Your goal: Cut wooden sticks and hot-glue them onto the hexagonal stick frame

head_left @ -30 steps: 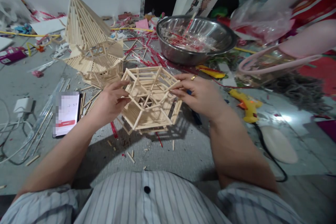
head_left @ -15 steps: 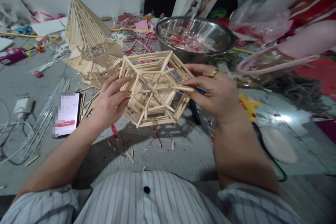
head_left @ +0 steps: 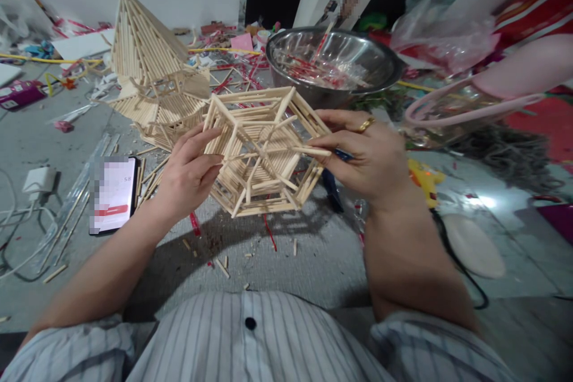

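Note:
Between my hands is a six-sided wooden stick frame (head_left: 264,158), built of pale thin sticks with spokes crossing at its middle. My left hand (head_left: 190,170) grips its left side, fingers closed around the edge. On the right, my right hand (head_left: 364,152) is closed in a pinch on a short wooden stick (head_left: 313,150) that lies along a right-hand spoke; the fingers also touch the frame's right edge. Behind my left hand stands a wooden stick pagoda model (head_left: 156,71) with a tall pointed roof.
A steel bowl (head_left: 335,65) of red and clear wrappers stands behind the frame. Left are a phone (head_left: 114,194), loose sticks and a white charger (head_left: 39,184) with cables. A yellow tool (head_left: 423,182) with a black cord lies right, near a pink-handled item (head_left: 474,101).
Both hands and the stick frame keep almost the same place. The number on the phone screen has gone from 57 to 58.

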`<state>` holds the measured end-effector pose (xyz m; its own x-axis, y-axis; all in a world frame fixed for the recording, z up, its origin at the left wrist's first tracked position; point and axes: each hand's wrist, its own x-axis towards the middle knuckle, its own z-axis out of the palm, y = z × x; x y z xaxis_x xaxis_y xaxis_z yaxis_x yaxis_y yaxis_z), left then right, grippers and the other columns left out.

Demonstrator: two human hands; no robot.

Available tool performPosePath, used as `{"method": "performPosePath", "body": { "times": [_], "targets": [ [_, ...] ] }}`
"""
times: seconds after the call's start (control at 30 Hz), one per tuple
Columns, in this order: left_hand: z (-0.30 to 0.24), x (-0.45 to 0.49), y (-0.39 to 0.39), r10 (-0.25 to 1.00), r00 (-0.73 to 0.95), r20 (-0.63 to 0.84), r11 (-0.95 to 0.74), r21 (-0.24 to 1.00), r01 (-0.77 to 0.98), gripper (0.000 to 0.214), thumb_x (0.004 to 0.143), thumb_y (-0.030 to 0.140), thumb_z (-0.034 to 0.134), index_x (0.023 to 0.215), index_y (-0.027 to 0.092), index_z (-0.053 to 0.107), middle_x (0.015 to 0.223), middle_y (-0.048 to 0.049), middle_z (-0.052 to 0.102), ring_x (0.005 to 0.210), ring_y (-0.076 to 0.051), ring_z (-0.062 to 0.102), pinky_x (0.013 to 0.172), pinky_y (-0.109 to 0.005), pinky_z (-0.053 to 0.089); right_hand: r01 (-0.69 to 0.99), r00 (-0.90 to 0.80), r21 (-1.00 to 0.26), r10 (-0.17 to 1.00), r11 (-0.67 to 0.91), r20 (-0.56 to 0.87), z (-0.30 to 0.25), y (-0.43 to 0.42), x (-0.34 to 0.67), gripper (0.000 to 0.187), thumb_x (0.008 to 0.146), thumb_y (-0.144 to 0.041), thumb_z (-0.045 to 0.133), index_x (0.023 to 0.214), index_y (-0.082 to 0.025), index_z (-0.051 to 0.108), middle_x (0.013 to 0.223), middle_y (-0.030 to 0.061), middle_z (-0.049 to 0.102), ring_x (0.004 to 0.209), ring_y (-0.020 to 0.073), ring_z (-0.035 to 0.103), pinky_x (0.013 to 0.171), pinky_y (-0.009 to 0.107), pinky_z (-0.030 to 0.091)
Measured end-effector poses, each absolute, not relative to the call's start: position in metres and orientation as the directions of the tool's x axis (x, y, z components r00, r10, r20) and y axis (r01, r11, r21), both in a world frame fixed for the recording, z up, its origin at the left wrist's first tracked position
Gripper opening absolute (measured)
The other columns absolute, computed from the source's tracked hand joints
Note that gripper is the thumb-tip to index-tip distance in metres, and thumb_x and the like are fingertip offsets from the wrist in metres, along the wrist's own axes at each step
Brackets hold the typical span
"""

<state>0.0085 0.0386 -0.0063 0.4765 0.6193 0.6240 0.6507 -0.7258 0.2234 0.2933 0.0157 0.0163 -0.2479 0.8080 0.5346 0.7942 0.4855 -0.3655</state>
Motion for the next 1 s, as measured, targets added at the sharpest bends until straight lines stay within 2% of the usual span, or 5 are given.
{"method": "performPosePath", "body": {
  "times": [0.13, 0.4, 0.63, 0.9, 1.0],
  "targets": [
    [-0.006, 0.008, 0.039, 0.567, 0.494, 0.659, -0.767, 0.203, 0.609, 0.011, 0.087, 0.022, 0.056, 0.08, 0.018, 0.064, 0.125, -0.0114, 0.063, 0.121, -0.024, 0.056, 0.105, -0.044, 0.045, 0.813, -0.244, -0.363, 0.833, 0.455, 0.497, 0.016, 0.016, 0.293, 0.024, 0.088, -0.041, 0.051, 0.087, -0.029, 0.072, 0.123, 0.0047, 0.064, 0.114, 0.0283, 0.059, 0.097, 0.05, 0.047],
    [0.001, 0.005, 0.04, 0.711, 0.536, 0.455, -0.701, 0.397, 0.592, 0.02, 0.087, 0.028, 0.055, 0.078, 0.017, 0.069, 0.117, -0.0096, 0.067, 0.109, -0.021, 0.063, 0.095, -0.037, 0.051, 0.817, -0.322, -0.352, 0.867, 0.457, 0.38, 0.007, 0.02, 0.294, 0.015, 0.085, -0.033, 0.057, 0.087, -0.026, 0.07, 0.112, 0.0053, 0.069, 0.108, 0.025, 0.062, 0.092, 0.043, 0.048],
    [-0.007, 0.003, 0.049, 0.755, 0.558, 0.343, -0.654, 0.442, 0.614, 0.022, 0.086, 0.025, 0.053, 0.073, 0.017, 0.069, 0.105, -0.009, 0.071, 0.106, -0.02, 0.064, 0.093, -0.035, 0.051, 0.834, -0.328, -0.365, 0.904, 0.413, 0.274, -0.014, 0.035, 0.289, 0.017, 0.085, -0.028, 0.054, 0.091, -0.022, 0.069, 0.116, 0.0079, 0.068, 0.106, 0.0245, 0.063, 0.088, 0.04, 0.048],
    [0.019, -0.028, 0.059, 0.784, 0.596, 0.173, -0.594, 0.488, 0.64, 0.029, 0.088, 0.038, 0.054, 0.101, 0.017, 0.069, 0.126, -0.0112, 0.062, 0.115, -0.022, 0.058, 0.096, -0.034, 0.046, 0.816, -0.274, -0.444, 0.925, 0.369, 0.264, -0.005, 0.036, 0.289, 0.014, 0.082, -0.03, 0.057, 0.088, -0.025, 0.069, 0.115, 0.006, 0.069, 0.106, 0.0261, 0.064, 0.09, 0.043, 0.048],
    [0.029, -0.025, 0.055, 0.851, 0.52, 0.076, -0.489, 0.474, 0.732, 0.03, 0.088, 0.037, 0.051, 0.096, 0.013, 0.067, 0.101, -0.0105, 0.07, 0.086, -0.018, 0.064, 0.07, -0.027, 0.048, 0.84, -0.237, -0.434, 0.94, 0.326, 0.247, 0.001, 0.034, 0.291, 0.016, 0.083, -0.033, 0.057, 0.089, -0.025, 0.069, 0.106, 0.0058, 0.072, 0.099, 0.0255, 0.066, 0.086, 0.042, 0.05]
  ]
}}
